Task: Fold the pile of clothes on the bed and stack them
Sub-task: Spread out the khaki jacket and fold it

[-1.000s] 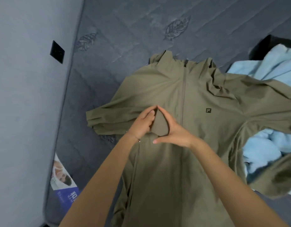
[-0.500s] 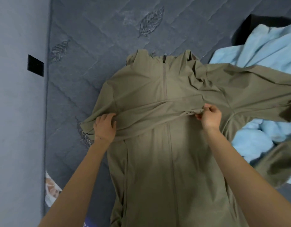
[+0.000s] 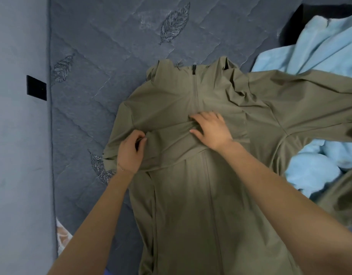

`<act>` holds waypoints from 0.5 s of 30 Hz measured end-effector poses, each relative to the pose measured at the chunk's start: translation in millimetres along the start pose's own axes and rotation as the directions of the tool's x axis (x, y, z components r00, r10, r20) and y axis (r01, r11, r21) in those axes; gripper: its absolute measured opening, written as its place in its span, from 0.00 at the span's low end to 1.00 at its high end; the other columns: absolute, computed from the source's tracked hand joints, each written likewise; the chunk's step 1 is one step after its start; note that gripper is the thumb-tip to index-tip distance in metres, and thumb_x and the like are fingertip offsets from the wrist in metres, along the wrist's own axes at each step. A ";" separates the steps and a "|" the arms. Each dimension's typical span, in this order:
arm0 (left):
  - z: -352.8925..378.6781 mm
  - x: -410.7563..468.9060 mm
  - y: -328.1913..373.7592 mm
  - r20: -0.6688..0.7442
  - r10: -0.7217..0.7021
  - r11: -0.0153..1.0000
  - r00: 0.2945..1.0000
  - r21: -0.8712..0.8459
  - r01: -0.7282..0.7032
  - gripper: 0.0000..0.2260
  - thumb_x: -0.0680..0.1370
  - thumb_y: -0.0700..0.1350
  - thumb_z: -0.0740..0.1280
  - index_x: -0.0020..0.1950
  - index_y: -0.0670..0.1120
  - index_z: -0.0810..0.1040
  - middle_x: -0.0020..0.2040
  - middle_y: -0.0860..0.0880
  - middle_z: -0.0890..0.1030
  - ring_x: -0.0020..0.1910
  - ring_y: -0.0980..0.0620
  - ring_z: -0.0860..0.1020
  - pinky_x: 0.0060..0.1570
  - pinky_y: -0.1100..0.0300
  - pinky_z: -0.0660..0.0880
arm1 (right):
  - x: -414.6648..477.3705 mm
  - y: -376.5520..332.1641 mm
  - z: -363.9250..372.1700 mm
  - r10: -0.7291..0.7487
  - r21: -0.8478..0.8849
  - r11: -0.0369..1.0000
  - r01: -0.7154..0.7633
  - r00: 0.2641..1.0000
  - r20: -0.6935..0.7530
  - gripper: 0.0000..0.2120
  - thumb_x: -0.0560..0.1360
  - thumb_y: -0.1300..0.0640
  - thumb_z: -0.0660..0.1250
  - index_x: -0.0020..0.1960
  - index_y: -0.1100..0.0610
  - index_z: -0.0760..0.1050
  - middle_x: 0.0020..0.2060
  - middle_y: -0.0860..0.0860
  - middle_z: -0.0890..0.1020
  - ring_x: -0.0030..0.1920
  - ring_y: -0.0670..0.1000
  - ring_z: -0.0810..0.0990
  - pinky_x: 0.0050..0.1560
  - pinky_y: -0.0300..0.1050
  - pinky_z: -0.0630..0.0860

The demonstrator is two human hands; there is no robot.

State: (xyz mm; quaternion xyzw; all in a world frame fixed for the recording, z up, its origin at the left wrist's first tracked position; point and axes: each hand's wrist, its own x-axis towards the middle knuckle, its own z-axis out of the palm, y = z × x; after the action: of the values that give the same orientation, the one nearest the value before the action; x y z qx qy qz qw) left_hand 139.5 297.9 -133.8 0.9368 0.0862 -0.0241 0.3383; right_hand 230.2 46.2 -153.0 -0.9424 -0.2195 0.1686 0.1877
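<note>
An olive-green zip jacket point(image 3: 191, 205) lies front-up on the grey quilted mattress point(image 3: 115, 40), collar away from me. Its left sleeve point(image 3: 171, 143) is folded across the chest. My left hand point(image 3: 130, 149) pinches the fold of that sleeve at the jacket's left edge. My right hand point(image 3: 210, 129) lies flat with fingers spread on the sleeve near the zip, pressing it down. The jacket's other sleeve point(image 3: 309, 100) stretches out to the right over a light blue fleece garment point(image 3: 313, 171).
The blue fleece point(image 3: 325, 42) is bunched along the right side, with something dark point(image 3: 298, 18) behind it. A grey wall point(image 3: 20, 135) with a black square plate point(image 3: 36, 87) borders the mattress on the left. A printed paper point(image 3: 62, 235) lies at the mattress's left edge.
My right hand has let go of the sleeve end and moved left to press flat near the zip. My left hand has shifted right and pinches the fold.
</note>
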 end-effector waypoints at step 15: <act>-8.9 32.8 -9.9 0.175 -0.104 0.974 0.979 0.217 0.065 0.11 0.78 0.52 0.67 0.50 0.44 0.76 0.40 0.47 0.79 0.37 0.48 0.76 0.37 0.54 0.73 | -27.6 84.4 -85.1 0.218 0.281 0.929 -0.240 0.970 0.106 0.19 0.76 0.45 0.66 0.32 0.52 0.64 0.27 0.48 0.71 0.35 0.53 0.72 0.41 0.50 0.71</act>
State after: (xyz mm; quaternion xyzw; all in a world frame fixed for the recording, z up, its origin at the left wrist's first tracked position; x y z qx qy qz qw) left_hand 170.0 315.8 -136.5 0.9564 0.0911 -0.1345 0.2426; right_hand 270.4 -61.1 -108.3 -0.9168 -0.0877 0.2542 0.2953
